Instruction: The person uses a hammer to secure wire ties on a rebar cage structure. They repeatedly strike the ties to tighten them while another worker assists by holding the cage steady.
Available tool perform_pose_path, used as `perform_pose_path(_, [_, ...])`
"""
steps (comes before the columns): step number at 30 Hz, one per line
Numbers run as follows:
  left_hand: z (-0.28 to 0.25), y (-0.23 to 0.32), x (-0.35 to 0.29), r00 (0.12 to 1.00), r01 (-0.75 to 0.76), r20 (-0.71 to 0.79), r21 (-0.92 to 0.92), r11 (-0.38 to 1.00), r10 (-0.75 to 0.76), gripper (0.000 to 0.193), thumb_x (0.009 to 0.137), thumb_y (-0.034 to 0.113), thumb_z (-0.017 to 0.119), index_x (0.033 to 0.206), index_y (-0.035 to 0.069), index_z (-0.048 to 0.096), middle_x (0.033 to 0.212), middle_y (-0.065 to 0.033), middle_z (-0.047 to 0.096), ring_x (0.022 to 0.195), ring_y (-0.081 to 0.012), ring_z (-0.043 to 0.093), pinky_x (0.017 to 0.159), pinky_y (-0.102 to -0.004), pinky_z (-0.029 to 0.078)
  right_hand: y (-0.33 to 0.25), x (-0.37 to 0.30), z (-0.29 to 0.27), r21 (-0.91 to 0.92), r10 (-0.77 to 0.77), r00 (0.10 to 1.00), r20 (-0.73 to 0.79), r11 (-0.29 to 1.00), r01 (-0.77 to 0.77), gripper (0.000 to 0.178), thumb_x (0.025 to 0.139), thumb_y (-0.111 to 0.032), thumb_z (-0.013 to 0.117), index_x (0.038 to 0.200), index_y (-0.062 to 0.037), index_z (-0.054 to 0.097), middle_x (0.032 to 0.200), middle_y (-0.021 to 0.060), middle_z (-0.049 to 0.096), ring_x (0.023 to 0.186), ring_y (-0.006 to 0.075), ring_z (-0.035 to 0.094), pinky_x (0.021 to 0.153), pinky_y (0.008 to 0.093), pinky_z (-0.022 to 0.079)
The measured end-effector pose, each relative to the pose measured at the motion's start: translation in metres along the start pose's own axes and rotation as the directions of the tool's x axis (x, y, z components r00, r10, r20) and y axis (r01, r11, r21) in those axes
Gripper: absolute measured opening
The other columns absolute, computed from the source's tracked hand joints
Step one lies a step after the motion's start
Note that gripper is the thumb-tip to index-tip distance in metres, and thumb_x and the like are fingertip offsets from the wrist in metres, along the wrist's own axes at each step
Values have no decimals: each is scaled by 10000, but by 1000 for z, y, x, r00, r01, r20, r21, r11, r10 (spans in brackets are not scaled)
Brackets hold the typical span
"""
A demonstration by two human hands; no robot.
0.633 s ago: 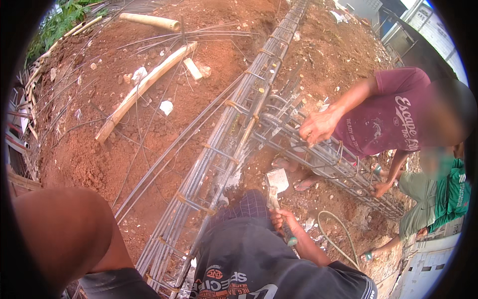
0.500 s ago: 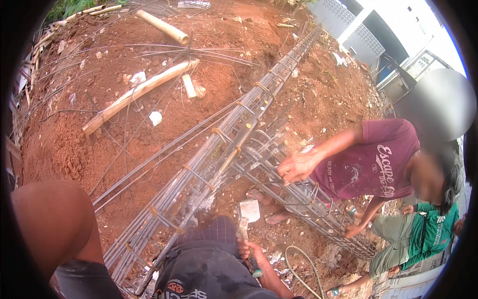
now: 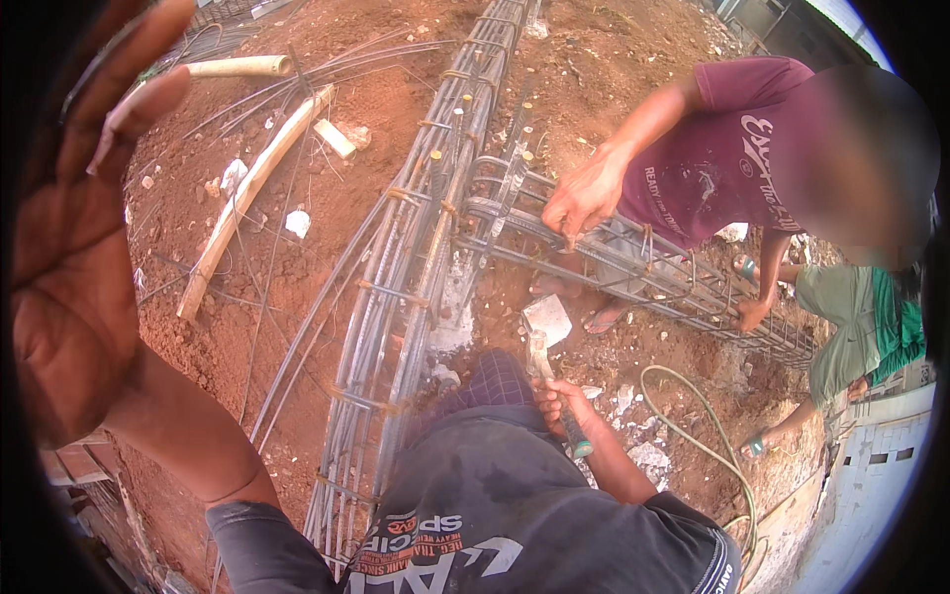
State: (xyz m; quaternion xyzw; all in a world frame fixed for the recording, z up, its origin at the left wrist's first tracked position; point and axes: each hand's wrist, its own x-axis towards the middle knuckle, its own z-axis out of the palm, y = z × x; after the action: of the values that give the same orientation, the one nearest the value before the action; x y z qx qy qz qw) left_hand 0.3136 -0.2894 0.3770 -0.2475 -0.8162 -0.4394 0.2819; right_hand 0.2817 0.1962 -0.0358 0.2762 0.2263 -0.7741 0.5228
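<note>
My left hand [image 3: 74, 307] is raised close at the left, its palm showing and fingers spread, with nothing in it. My right hand [image 3: 560, 400] is wrapped round the dark, green-ended handle of what looks like a hammer [image 3: 538, 356], held low in front of my dark shirt. Ahead of me a long cage of steel reinforcing bars [image 3: 391, 287] runs away from the lower middle. A second rebar cage [image 3: 683, 302] meets it from the right. A co-worker in a maroon shirt [image 3: 683, 188] leans over that cage, one hand at the joint and the other farther along.
Reddish soil surrounds the cages. A pale block [image 3: 547, 319] lies near the hammer. At the left lie a timber plank [image 3: 252, 203] and thin loose bars. A hose [image 3: 708, 455] curls at the right; another person in green [image 3: 841, 322] is behind the co-worker.
My left hand has come up into view at the left, open. My view has turned, shifting the cages. My right hand still holds the hammer; the co-worker remains bent over the cage.
</note>
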Motion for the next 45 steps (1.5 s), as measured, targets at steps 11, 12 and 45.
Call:
perform_pose_path(11, [144, -87, -58, 777, 598, 289, -61, 799, -560, 707, 866, 519, 670, 1341, 10, 547, 1245, -184, 626, 1162, -278, 601, 992, -411, 465, 14, -21, -1, -99, -261, 956, -135, 963, 249, 398, 910, -266, 665, 1243, -84, 542, 741, -40, 492, 578, 75, 466, 472, 225, 399])
perform_pose_path(12, [149, -96, -62, 764, 608, 293, -31, 793, -574, 679, 869, 488, 675, 1346, 22, 547, 1266, -182, 617, 1177, -280, 592, 996, -414, 462, 16, -23, -2, -88, -282, 947, -151, 959, 271, 411, 906, -265, 669, 1249, -80, 539, 741, -39, 491, 575, 78, 465, 470, 228, 398])
perform_pose_path(45, [212, -151, -91, 591, 502, 235, 641, 580, -772, 694, 865, 402, 617, 1444, 57, 450, 768, -163, 681, 836, -367, 675, 793, -451, 491, 178, 10, -425, -921, -899, 396, -186, 300, 248, 88, 872, -83, 620, 928, -40, 568, 826, 80, 605, 689, 189, 638, 570, 256, 594])
